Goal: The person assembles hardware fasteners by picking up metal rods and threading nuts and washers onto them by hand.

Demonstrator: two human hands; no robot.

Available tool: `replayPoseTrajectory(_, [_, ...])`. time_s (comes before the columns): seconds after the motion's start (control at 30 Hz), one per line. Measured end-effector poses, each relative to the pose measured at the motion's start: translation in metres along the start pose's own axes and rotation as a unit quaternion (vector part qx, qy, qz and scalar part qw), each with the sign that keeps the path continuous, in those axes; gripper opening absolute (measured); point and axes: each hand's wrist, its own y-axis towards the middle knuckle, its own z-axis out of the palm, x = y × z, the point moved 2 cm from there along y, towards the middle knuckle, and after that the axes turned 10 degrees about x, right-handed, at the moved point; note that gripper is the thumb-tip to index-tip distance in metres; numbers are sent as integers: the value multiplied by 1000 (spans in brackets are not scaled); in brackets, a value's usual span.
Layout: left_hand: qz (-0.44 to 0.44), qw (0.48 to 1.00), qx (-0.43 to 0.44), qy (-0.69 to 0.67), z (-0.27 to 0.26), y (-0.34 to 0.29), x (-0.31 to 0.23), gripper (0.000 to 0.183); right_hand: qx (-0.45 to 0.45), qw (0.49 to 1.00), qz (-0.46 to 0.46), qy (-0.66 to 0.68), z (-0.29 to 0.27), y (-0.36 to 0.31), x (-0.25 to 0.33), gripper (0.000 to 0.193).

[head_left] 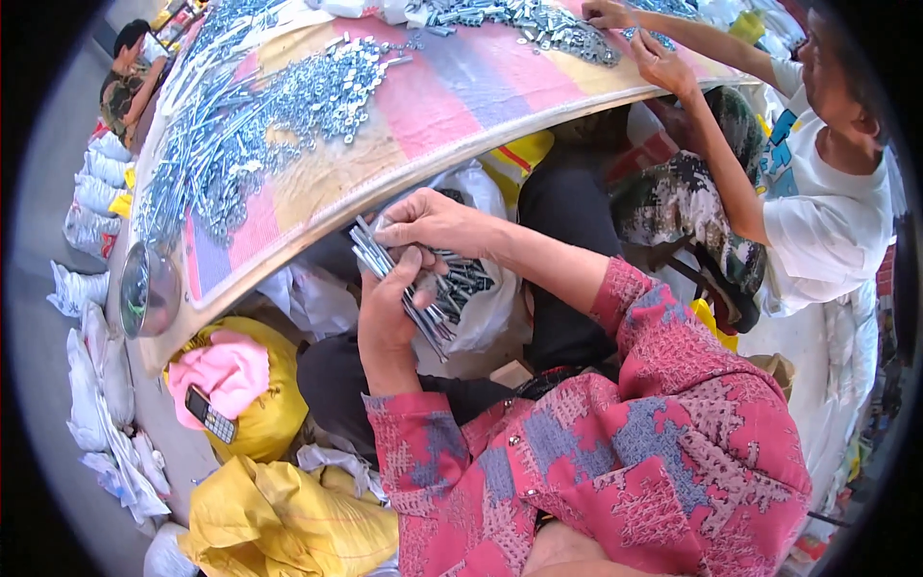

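My left hand [392, 303] is closed around a bundle of long, thin metal bolts [370, 252], which slants across the palm with its ends sticking out above and below. At the upper part of the bundle my right hand [423, 221] bends its fingers in against the bolts; its fingertips are partly hidden. Just beneath both hands, a white plastic bag [495, 322] stands with its mouth open, and many similar bolts [464, 288] lie inside it. The bag is between my knees, close under the table edge.
A table with a striped cover [423, 106] carries heaps of bolts, nuts and washers [327, 91]. A clear bowl [151, 288] sits at its left corner. A co-worker [817, 183] handles small parts at right. A phone [210, 415] and pink cloth [226, 370] rest on a yellow sack [274, 413].
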Motion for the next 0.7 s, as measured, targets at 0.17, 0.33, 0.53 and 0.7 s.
replayPoseTrajectory(0.17, [-18,998,12,-58,17,12,0,24,-124,970,28,-205,-10,-2,20,23])
replayPoseTrajectory(0.33, [0,996,5,-88,21,19,6,22,-266,933,-96,-222,-58,20,34,27])
replayPoseTrajectory(0.53, [-39,990,-90,-97,-3,23,5,21,-295,762,-93,-569,-143,102,49,19])
replayPoseTrajectory(0.7, [-31,992,-103,-69,0,26,0,21,-326,631,37,-703,-230,147,58,22])
